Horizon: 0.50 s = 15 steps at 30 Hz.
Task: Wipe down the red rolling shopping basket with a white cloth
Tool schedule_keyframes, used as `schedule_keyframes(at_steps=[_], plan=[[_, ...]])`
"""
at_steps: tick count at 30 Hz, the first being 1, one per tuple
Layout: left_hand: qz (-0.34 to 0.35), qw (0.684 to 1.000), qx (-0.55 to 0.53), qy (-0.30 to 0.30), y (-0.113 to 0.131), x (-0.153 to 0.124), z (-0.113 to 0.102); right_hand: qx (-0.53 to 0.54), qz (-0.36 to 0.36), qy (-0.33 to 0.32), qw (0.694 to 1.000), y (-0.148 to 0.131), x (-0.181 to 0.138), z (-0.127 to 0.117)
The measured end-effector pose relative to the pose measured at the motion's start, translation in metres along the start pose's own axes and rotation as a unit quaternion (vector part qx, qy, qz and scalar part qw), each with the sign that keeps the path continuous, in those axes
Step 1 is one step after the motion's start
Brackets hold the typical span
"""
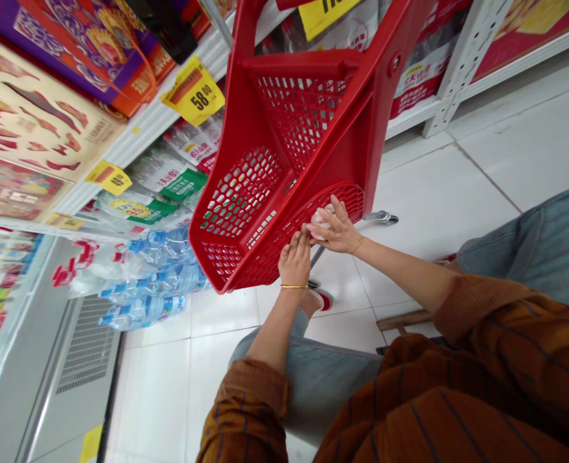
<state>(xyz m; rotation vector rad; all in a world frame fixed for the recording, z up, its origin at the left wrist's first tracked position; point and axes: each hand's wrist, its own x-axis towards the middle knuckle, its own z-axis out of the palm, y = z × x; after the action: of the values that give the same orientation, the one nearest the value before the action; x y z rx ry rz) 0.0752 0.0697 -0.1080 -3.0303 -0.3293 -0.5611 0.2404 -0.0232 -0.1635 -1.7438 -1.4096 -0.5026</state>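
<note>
A red plastic shopping basket cart (308, 148) with lattice walls stands tilted in the view, and no goods show inside it. My left hand (295, 257), with a thin gold bracelet at the wrist, rests its outstretched fingers against the outer side wall. Just right of it, my right hand (339, 230) presses a crumpled white cloth or tissue (320, 222) to the same wall. Its thumb and fingers are partly spread over the white bundle. The fingertips of both hands nearly meet.
Shelves of boxed goods (28, 116) and wrapped drink bottles (168, 173) with yellow price tags (195, 90) line the far side. Large water bottles (153, 276) stand on the tiled floor (221, 315) at left. A cart caster (383, 217) is near my right wrist.
</note>
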Motion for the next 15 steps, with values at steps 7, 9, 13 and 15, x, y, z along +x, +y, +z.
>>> schedule_keyframes(at_steps=[7,9,13,15], plan=[[-0.019,1.000,0.005,0.010,-0.004,-0.006,0.002,0.008,-0.025,-0.020,0.999,0.019,0.003,-0.003],[-0.018,1.000,0.006,0.009,-0.003,-0.006,0.001,0.016,-0.020,-0.020,0.999,0.016,0.004,-0.007],[-0.003,1.000,0.006,0.000,-0.002,-0.005,0.003,0.046,-0.003,-0.034,0.998,0.003,0.000,-0.016],[-0.003,1.000,-0.001,-0.011,-0.001,-0.004,0.004,0.048,0.000,-0.037,0.998,0.000,-0.004,-0.017]])
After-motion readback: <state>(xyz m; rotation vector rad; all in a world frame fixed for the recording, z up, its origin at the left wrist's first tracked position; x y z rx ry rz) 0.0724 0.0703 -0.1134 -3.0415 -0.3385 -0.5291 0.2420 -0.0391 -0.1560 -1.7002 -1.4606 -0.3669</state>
